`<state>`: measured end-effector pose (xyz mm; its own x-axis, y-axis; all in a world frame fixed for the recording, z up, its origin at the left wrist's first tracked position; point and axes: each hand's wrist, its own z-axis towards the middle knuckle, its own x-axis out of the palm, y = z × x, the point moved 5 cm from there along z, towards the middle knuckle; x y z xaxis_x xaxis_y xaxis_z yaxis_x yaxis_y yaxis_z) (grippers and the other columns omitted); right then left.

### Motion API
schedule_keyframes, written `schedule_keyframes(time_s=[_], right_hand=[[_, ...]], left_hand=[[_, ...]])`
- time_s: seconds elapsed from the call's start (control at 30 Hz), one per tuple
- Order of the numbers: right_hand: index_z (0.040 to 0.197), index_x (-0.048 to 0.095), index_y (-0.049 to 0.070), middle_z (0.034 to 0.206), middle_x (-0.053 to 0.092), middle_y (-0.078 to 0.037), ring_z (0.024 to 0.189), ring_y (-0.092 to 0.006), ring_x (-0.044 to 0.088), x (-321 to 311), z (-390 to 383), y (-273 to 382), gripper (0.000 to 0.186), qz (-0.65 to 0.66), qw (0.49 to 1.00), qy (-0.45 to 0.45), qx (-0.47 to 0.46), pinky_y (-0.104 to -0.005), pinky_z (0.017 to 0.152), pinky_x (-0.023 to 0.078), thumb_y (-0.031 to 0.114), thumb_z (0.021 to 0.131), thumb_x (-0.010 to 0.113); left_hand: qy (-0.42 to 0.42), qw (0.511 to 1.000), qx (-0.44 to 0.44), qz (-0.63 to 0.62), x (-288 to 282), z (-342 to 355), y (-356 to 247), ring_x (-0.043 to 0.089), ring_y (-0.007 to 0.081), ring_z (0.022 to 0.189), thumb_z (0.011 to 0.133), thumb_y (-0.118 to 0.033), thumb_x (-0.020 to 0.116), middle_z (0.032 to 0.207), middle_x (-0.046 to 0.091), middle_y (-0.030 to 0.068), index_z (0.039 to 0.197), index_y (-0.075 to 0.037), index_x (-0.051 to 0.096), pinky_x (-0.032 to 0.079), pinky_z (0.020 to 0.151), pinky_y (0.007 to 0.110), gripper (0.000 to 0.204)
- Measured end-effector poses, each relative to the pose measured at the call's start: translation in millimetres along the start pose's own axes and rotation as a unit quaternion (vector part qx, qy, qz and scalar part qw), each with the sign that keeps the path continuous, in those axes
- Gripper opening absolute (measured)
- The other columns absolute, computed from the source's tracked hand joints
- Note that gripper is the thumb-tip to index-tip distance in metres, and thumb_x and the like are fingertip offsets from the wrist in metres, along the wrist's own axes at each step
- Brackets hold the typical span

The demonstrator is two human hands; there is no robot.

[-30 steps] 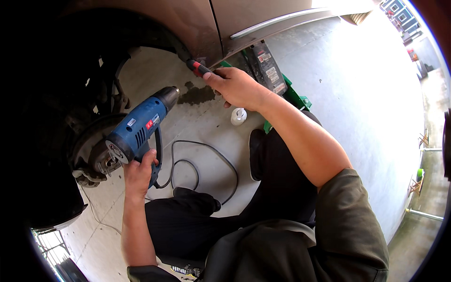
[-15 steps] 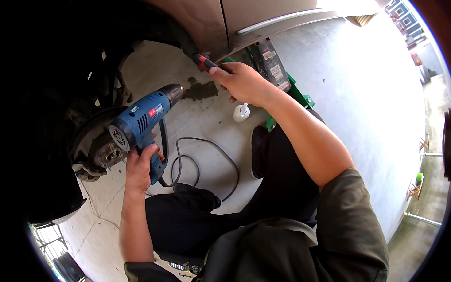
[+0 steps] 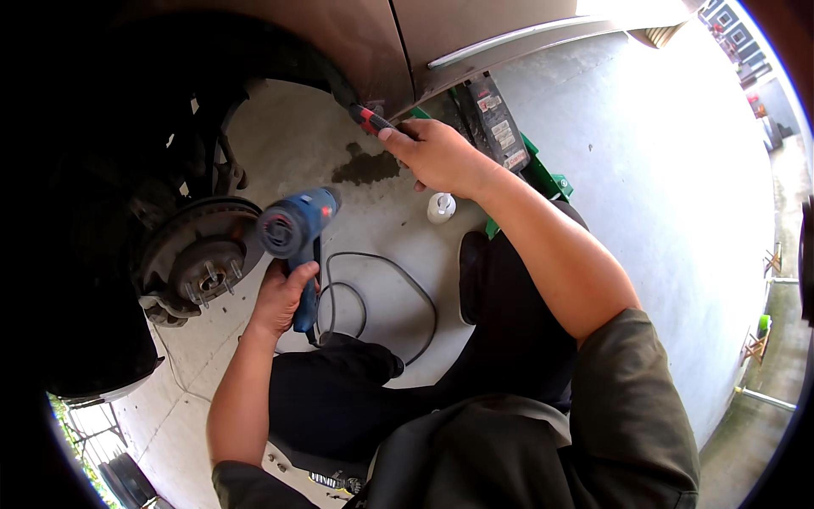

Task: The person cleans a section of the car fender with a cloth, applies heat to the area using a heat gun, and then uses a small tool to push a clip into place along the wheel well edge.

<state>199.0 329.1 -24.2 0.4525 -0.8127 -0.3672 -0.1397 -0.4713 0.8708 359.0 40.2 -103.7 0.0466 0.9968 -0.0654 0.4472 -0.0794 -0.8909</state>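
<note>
My left hand (image 3: 284,297) is closed round the grip of a blue heat gun (image 3: 301,220), blurred as it moves, with its round rear vent facing me and its power cord trailing down. My right hand (image 3: 437,157) grips a red-and-black handled tool (image 3: 371,119) against the rear edge of the wheel arch (image 3: 339,89) on a bronze car, beside the lower panel (image 3: 365,64); the tool's working tip is hard to make out. Left of the heat gun sits the exposed brake disc (image 3: 203,237) with studs on its hub.
A green jack (image 3: 547,182) and a dark labelled case-like object (image 3: 498,127) lie under the door sill. A white container (image 3: 441,209) stands on the concrete floor by my shoe. The cord (image 3: 381,263) loops between my legs. Stands (image 3: 755,348) sit at the far right.
My left hand has swung the heat gun to the right, turning its nozzle away from me and uncovering more of the hub. My right hand and tool stay near the arch edge, shifted only slightly.
</note>
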Motion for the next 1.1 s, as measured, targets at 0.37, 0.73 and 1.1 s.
schedule_keyframes(time_s=[0.37, 0.73, 1.1], right_hand=[[0.116, 0.065, -0.006, 0.086, 0.062, -0.009, 0.070, -0.0171, 0.065, 1.4, -1.0, -1.5, 0.058, 0.009, 1.000, 0.000, 0.009, -0.0336, 0.067, 0.058, 0.051, 0.106, 0.056], [0.110, 0.065, -0.003, 0.079, 0.061, -0.007, 0.067, -0.0162, 0.063, -6.2, 4.9, -5.7, 0.053, -0.030, 0.999, -0.016, -0.039, -0.0335, 0.065, 0.054, 0.049, 0.106, 0.058], [0.103, 0.064, -0.003, 0.078, 0.063, -0.017, 0.076, -0.0290, 0.065, -18.5, 3.0, 1.3, 0.052, -0.064, 0.995, -0.008, -0.073, -0.0419, 0.073, 0.051, 0.048, 0.107, 0.057]], left_hand=[[-0.005, 0.909, 0.047, 0.414, 5.4, 64.6, 89.9, 0.065, 0.0389, 0.101, 0.079, -0.044, 0.083, 0.103, 0.067, 0.0214, 0.092, 0.002, 0.072, 0.052, 0.090, 0.045, 0.050], [-0.066, 0.811, 0.022, 0.580, 0.6, 152.6, 150.8, 0.062, 0.0376, 0.118, 0.076, -0.046, 0.082, 0.126, 0.058, 0.0182, 0.115, 0.000, 0.070, 0.054, 0.100, 0.047, 0.061], [-0.106, 0.753, 0.035, 0.649, -9.4, 176.9, 192.4, 0.061, 0.0379, 0.118, 0.075, -0.038, 0.086, 0.128, 0.054, 0.0180, 0.122, -0.005, 0.064, 0.054, 0.099, 0.049, 0.062]])
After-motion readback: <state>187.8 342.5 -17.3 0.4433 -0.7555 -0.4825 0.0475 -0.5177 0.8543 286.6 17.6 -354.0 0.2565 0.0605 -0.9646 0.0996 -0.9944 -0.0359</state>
